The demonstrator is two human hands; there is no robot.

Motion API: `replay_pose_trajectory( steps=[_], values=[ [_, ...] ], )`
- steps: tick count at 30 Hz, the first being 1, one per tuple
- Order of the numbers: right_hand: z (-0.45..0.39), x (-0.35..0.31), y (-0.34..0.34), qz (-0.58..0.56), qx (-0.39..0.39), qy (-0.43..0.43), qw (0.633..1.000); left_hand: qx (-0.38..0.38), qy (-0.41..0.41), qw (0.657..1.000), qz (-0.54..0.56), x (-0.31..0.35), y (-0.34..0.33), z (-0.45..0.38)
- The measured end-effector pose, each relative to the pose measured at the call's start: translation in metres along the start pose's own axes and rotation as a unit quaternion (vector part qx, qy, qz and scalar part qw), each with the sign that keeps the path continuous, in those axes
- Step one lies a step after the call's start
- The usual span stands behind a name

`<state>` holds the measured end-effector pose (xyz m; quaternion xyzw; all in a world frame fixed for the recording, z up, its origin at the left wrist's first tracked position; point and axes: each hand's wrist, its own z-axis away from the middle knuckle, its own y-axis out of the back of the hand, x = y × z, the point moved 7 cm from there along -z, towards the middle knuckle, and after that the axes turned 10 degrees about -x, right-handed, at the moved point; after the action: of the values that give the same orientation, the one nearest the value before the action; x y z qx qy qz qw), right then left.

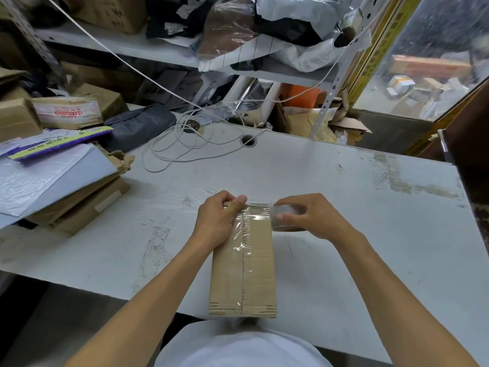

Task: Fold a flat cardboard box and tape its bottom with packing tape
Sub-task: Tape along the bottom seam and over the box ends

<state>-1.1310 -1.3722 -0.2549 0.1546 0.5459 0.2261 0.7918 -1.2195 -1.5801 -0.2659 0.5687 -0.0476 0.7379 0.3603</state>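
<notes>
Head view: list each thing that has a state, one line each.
cardboard box: folded, lying on the table, clear tape along its centre seam.
tape roll: tape pulled out across the box's far end.
left hand: presses the tape end onto the box.
right hand: grips the tape roll.

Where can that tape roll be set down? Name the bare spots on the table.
Bare table lies right of the right hand, up to the tape residue, and between the cardboard box and the left stack. The back-left is crowded: coiled white cable, stacked cardboard and mailers.
</notes>
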Motion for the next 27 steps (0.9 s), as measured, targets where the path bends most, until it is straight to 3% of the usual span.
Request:
replay_pose_trajectory(
  steps=[13,18,27],
  values=[
    [-0.010,-0.005,-0.027,0.010,0.035,0.017,0.999,0.009,-0.026,0.998,-0.052,0.006,0.030,-0.005],
    [-0.021,-0.010,-0.049,-0.071,0.012,0.031,0.997,0.010,-0.033,0.993,-0.110,-0.001,0.067,-0.010],
    [-0.022,0.012,-0.052,-0.198,-0.020,0.037,0.979,0.007,-0.036,0.994,-0.099,-0.008,0.071,-0.011]
  ],
)
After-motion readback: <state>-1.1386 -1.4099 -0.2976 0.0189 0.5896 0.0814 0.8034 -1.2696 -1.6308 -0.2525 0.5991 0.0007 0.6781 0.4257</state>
